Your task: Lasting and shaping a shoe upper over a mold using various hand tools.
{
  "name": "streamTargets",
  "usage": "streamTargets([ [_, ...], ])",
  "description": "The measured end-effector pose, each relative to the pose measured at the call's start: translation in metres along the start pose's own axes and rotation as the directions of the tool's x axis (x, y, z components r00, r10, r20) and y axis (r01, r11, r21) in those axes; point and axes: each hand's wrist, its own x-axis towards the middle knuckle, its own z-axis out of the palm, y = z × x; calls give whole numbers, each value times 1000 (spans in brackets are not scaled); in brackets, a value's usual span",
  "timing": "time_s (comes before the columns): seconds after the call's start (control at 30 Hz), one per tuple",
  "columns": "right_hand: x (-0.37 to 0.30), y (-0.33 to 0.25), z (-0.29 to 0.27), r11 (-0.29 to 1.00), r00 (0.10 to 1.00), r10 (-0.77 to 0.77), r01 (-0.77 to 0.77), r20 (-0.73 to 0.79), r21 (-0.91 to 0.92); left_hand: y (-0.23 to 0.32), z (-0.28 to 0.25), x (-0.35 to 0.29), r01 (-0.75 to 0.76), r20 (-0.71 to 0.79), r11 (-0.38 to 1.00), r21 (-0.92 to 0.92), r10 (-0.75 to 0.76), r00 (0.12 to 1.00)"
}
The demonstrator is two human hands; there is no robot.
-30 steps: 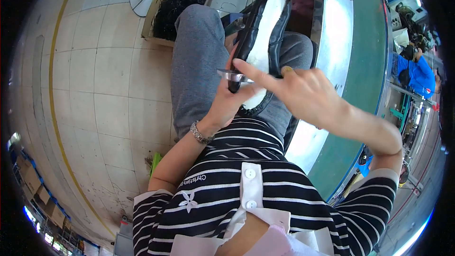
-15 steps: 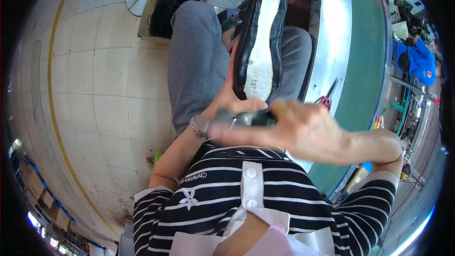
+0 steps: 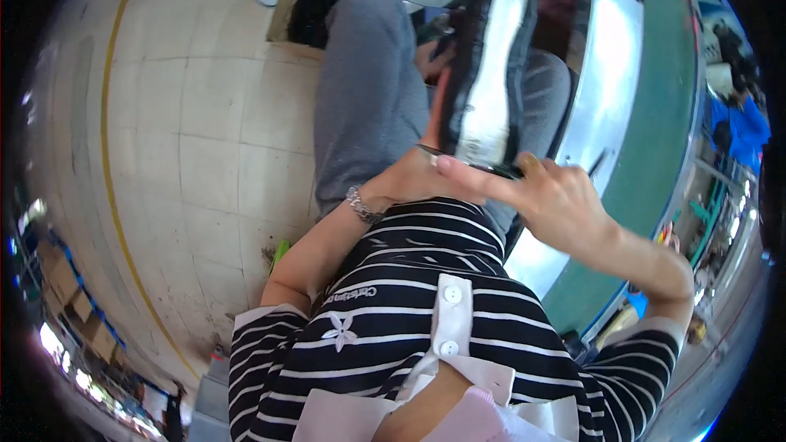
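A black leather shoe upper (image 3: 456, 106) with a pale, bare underside (image 3: 496, 57) is held sole side up over my lap, its toe pointing away from me. My left hand (image 3: 413, 176) is closed around its heel end from below and the left. My right hand (image 3: 565, 200) reaches across at the heel, index finger stretched along a slim dark tool (image 3: 509, 171). A thin metallic tip shows by that fingertip, at the heel's left corner. Motion blur and the fingers hide the tool's exact kind.
On the right, a metal ledge (image 3: 602, 65) runs beside a green work surface (image 3: 667, 74). An open cardboard box (image 3: 282, 16) with black material stands on the tiled floor ahead, left of my knee. A person in blue (image 3: 741, 127) is at the far right.
My right hand, blurred lower down before, has moved up to the heel, with the tool against it. The shoe and left hand appear slightly further right; the whole view has shifted too.
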Motion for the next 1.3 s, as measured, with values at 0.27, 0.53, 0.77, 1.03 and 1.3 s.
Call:
streamTargets([
  [0.27, -19, -10, 17, 989, 999, -12, 5, -43, -147, -10, 1, -1, -74, 70, 995, -71, 79, 994],
  [0.53, -17, -11, 4, 920, 904, -344, 378, -253, 99, -1, 7, -5, 125, 97, 962, -242, -104, 990],
  [0.77, -22, -3, -2, 963, 964, -259, 263, -52, 67, -7, 4, -2, 182, 177, 945, -271, -137, 975],
  [1.03, -19, 1, 1, 981, 982, -188, 188, -14, 46, -8, 9, -3, 144, 134, 931, -335, -104, 986],
  [1.3, -13, 11, 1, 994, 990, -98, 103, -103, 47, -10, 4, 3, 124, 135, 977, -174, -101, 986],
])
